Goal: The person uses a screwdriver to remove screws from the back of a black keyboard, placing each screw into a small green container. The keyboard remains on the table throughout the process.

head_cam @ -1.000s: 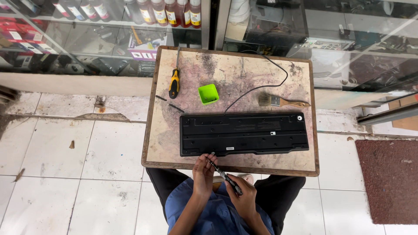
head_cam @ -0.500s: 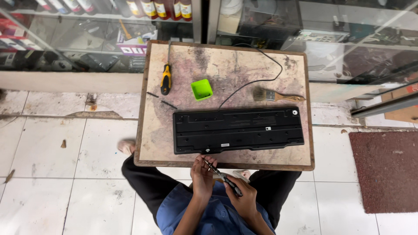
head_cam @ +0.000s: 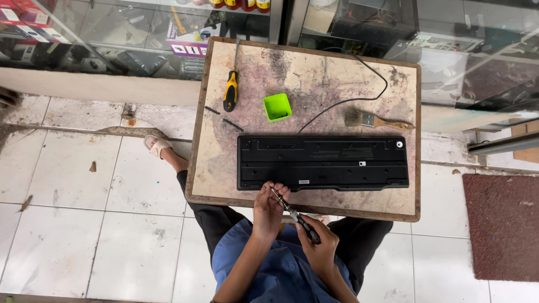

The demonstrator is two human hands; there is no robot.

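At the bench's (head_cam: 224, 168) near edge, your right hand (head_cam: 319, 245) has its fingers closed around a small dark screwdriver (head_cam: 295, 216), and your left hand (head_cam: 269, 209) pinches its metal tip, just beside a black keyboard (head_cam: 323, 163) lying face down. Toward the far edge sit a green tray (head_cam: 277, 106), a yellow-handled screwdriver (head_cam: 230, 92) and a brush (head_cam: 376, 120)

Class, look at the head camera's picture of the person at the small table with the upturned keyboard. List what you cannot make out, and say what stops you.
- Keyboard keys: it lies face down, so only its back shows.
- Small screwdriver tip: hidden by the left hand fingers.
- Its handle: mostly wrapped by the right hand.
- Cable far end: runs off the table's back edge.
- Green tray contents: too small to tell.
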